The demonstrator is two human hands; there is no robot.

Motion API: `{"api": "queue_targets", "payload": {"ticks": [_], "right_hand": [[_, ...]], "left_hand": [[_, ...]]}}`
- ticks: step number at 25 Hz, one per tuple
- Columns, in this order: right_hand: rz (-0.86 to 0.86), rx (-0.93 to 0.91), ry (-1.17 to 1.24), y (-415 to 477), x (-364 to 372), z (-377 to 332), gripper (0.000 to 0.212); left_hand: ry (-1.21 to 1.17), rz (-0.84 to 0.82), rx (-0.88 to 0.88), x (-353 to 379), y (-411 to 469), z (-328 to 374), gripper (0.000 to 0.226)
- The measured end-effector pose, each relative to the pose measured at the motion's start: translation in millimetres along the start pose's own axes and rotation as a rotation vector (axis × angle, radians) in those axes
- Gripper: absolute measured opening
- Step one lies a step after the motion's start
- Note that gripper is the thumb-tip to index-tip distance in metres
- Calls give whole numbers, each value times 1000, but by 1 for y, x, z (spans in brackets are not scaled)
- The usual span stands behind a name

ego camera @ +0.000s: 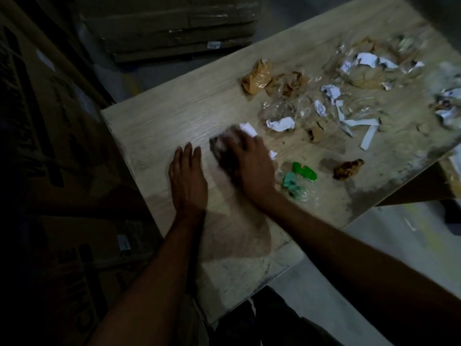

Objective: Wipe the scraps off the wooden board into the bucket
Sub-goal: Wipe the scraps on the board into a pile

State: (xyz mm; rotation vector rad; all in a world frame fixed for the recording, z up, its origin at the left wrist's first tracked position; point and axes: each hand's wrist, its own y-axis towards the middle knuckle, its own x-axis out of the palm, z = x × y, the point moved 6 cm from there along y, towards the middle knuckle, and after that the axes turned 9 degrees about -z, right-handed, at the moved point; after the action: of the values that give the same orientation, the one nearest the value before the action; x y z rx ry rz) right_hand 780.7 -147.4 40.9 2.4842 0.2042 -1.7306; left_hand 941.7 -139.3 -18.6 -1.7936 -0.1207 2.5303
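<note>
Two hands on the wooden board (159, 121), scraps spread beyond them.
I see my left hand (188, 179) lying flat and open on the pale, grained board, fingers together. My right hand (247, 166) is blurred over something dark and white; whether it grips that, I cannot tell. The scraps cover the board's far right part: two crumpled brown pieces (257, 77), several white paper bits (280, 124), clear plastic wrap (282, 109), one green wrapper (304, 171), one dark brown lump (348, 169). Flattened cardboard (172, 26) lies on the floor beyond the board.
</note>
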Motion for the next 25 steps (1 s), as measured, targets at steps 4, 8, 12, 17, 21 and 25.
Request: {"api": "queue_targets", "payload": {"ticks": [4, 8, 12, 17, 21, 25], "right_hand": [[-169, -39, 8, -82, 45, -2, 57], [-113, 265, -36, -33, 22, 66, 62], [-40, 258, -25, -15, -10, 96, 64], [-9, 102, -2, -15, 23, 27, 64], [-104, -23, -7, 36, 42, 17, 60], [-23, 337, 22, 72, 20, 71, 69]], "left_hand": [[21, -4, 62, 4, -8, 7, 48], [84, 16, 91, 6, -11, 11, 47], [79, -19, 111, 11, -11, 16, 50], [62, -10, 81, 12, -18, 23, 51], [50, 47, 58, 13, -16, 20, 49], [67, 84, 42, 4, -7, 22, 43]]}}
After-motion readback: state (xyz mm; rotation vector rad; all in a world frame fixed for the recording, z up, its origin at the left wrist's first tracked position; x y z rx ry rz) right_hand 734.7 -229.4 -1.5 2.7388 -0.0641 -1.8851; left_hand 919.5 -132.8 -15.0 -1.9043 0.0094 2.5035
